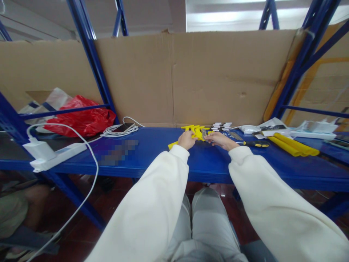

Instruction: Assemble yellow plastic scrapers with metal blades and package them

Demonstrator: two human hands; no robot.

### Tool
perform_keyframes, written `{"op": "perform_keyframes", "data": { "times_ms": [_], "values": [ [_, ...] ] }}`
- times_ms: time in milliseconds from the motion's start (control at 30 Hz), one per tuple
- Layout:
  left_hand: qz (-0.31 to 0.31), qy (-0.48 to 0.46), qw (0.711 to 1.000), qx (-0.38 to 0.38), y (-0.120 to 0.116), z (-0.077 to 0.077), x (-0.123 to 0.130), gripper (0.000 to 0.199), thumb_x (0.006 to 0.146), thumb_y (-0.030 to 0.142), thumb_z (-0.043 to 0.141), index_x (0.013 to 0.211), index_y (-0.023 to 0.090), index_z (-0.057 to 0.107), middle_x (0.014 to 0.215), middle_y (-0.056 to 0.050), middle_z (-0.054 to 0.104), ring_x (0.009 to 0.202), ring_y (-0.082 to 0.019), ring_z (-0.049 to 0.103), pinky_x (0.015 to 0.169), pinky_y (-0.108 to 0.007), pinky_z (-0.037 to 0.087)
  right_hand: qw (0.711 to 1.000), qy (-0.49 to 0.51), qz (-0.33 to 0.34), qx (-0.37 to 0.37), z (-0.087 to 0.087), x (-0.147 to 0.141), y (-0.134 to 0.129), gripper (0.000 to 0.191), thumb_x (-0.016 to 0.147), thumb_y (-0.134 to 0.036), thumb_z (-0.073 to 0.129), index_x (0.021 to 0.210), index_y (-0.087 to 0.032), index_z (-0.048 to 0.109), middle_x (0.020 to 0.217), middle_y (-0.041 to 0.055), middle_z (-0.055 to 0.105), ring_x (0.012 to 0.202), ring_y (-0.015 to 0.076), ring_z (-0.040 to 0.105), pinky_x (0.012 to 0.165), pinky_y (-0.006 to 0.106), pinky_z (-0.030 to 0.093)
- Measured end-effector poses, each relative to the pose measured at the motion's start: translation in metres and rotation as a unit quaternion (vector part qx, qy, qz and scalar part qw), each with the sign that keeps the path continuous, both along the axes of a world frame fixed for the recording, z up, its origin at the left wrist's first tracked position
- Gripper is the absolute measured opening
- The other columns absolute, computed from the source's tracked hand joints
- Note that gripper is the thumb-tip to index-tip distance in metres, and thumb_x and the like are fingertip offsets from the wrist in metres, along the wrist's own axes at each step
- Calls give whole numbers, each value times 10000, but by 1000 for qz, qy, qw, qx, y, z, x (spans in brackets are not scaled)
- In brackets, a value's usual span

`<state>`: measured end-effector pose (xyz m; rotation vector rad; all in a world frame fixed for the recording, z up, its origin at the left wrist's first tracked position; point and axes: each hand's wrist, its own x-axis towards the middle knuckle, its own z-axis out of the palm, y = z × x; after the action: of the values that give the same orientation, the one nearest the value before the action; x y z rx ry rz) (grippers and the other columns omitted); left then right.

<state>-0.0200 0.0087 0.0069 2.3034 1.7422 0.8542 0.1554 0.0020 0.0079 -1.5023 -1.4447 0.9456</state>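
Observation:
Near the back of the blue table, my left hand (187,140) is closed on a yellow piece (172,145), one end of which sticks out to its left. My right hand (219,139) pinches a small grey metal plate (204,134) against the yellow parts between my hands. More yellow branched parts (194,128) lie just behind my left hand. Small black-and-white pieces (221,126) are stacked behind my right hand. A screwdriver (255,144) with a black and yellow handle lies to the right of my right hand.
Yellow tubes (294,144) and white packets (272,126) lie on the table (207,163) at right. At left are a power strip (60,156), coiled white cable (120,130) and red bag (84,115). Cardboard (212,76) stands behind; someone's leg (38,200) shows lower left.

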Motion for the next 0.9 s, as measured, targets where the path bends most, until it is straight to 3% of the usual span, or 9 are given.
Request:
{"op": "perform_keyframes", "data": {
  "times_ms": [300,600,900],
  "values": [
    [-22,0,1000,15,5,-5,0,305,929,283,737,1219,198,775,1315,-99,746,1239,-225,683,1019,-274,509,998,42,52,-21,-3,5,-1,172,846,-72,700,732,-172,617,612,-22,588,540,79,523,482,170,377],
    [-45,3,999,11,6,-5,0,319,932,276,733,1239,194,759,1332,-96,738,1258,-232,672,1030,-284,506,993,97,60,-24,-4,6,0,209,804,-19,720,846,-194,615,656,-24,657,504,84,546,473,172,402],
    [-73,-3,997,14,8,-6,1,310,931,267,730,1224,170,763,1324,-106,744,1238,-232,668,1038,-289,499,993,107,47,-21,-2,-1,-6,223,922,-14,628,773,-176,590,587,-15,620,462,84,559,433,162,401]
  ]
}}
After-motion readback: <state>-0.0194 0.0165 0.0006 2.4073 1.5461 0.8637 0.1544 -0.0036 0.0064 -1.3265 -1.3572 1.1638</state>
